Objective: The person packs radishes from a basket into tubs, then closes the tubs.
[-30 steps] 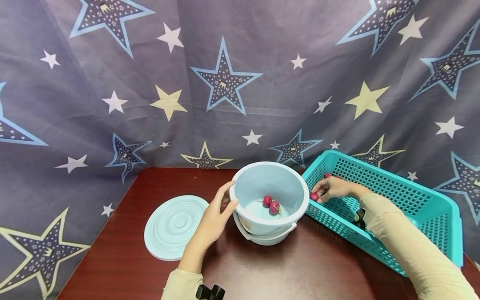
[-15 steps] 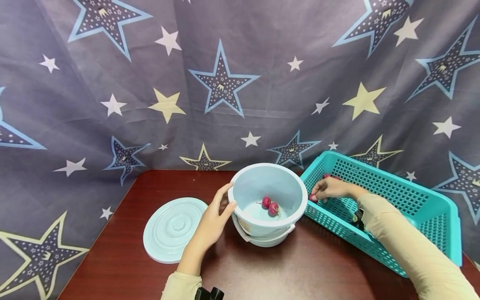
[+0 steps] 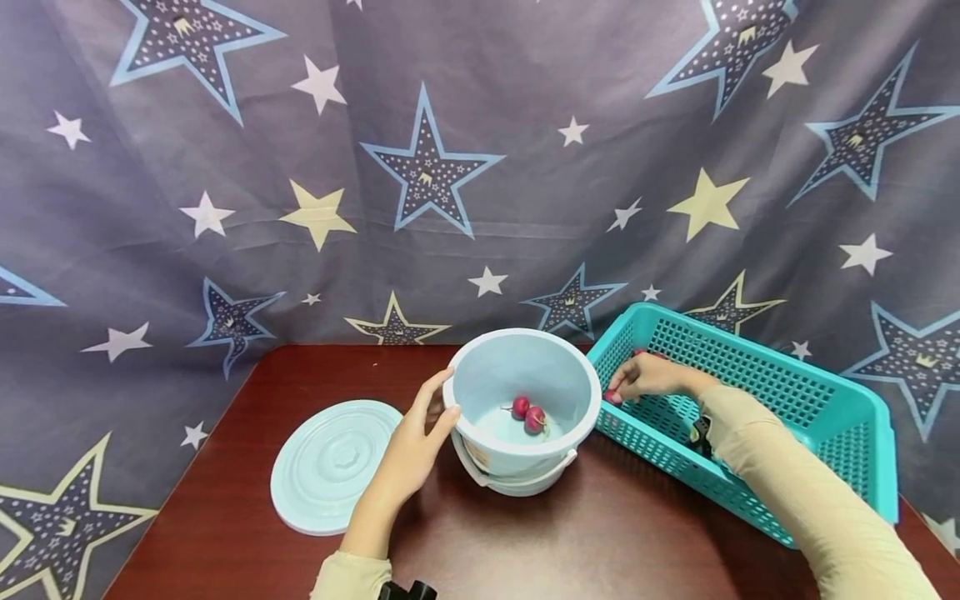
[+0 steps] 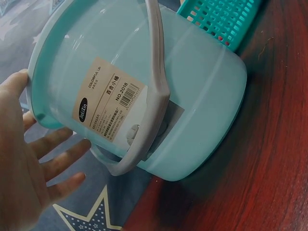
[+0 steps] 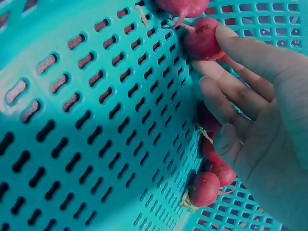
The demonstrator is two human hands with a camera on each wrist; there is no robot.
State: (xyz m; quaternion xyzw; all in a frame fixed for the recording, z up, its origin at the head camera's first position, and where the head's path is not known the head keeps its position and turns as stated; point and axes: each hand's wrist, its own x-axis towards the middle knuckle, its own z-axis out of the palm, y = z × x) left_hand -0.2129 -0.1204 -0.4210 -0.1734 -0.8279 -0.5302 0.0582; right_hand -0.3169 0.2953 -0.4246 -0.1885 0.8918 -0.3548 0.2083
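A light blue bucket (image 3: 491, 367) stands mid-table with two radishes (image 3: 535, 420) on its bottom. At its left rim my left hand (image 3: 405, 454) touches the edge with thumb and index finger; in the left wrist view its other fingers are spread and straight. My right hand (image 3: 647, 377) reaches into the turquoise plastic basket (image 3: 757, 361). Between thumb and fingers it pinches a radish (image 5: 202, 41) close to the basket's wall. Several more radishes (image 5: 204, 188) lie along that wall, partly hidden by the hand.
A round light blue lid (image 3: 333, 467) lies flat on the reddish-brown table (image 3: 570, 542), left of the bucket. The bucket's pale handle (image 4: 156, 86) hangs down its side. A grey star-patterned cloth (image 3: 525, 225) hangs behind the table.
The head view has shifted slightly, so everything appears a little further left. My right hand has moved slightly and stays on the radish. My left hand stays at the bucket's rim.
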